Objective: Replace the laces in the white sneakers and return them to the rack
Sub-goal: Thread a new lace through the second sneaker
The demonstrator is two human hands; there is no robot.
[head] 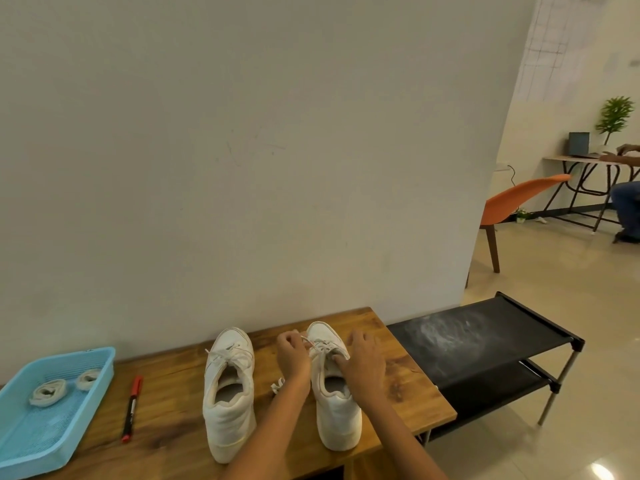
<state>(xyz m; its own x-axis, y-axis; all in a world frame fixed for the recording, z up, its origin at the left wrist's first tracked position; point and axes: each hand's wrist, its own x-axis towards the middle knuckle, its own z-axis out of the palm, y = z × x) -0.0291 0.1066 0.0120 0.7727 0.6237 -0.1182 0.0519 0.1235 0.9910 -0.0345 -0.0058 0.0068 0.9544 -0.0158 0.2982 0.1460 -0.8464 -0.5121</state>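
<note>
**Both hands at the right sneaker's laces**

Wooden tabletop runs along a plain pale wall, and on it stand my two white sneakers, toes to the wall. My left hand is curled at the lace of the right sneaker, fingertips pinching a strand near the toe end. My right hand lies over the same shoe's far side, its fingers bent down onto the tongue and eyelets; whether it grips a strand I cannot tell. Just beside it to the left stands the left sneaker, laced, untouched. A red marker lies between that shoe and a blue tray holding two coiled laces. Right of the table stands the black two-shelf rack.
</note>
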